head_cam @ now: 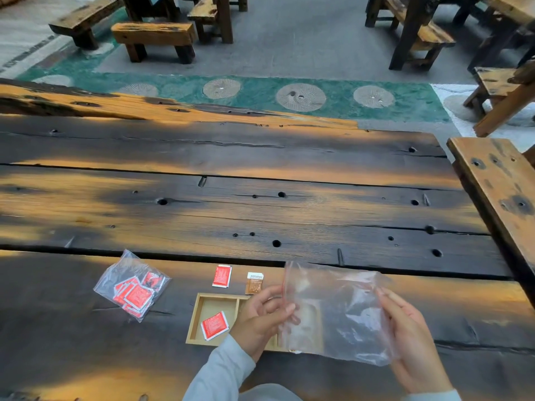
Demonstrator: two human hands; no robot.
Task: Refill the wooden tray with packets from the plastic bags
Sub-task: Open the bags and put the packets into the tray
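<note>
I can make out white printing on the red packets (221, 275) and a dark line of lettering across the white top of the brown packet (254, 282) lying beyond my tray, but all of it is too small and blurred to read.

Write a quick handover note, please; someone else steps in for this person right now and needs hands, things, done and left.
Left hand and right hand together hold a clear bag over the wooden tray; its contents are hard to make out.
Tray: one red packet in the left compartment; the rest is hidden.
On the table: a second bag of red packets to the left, a loose red packet and a brown packet behind the tray.
Left: fill the tray.
</note>
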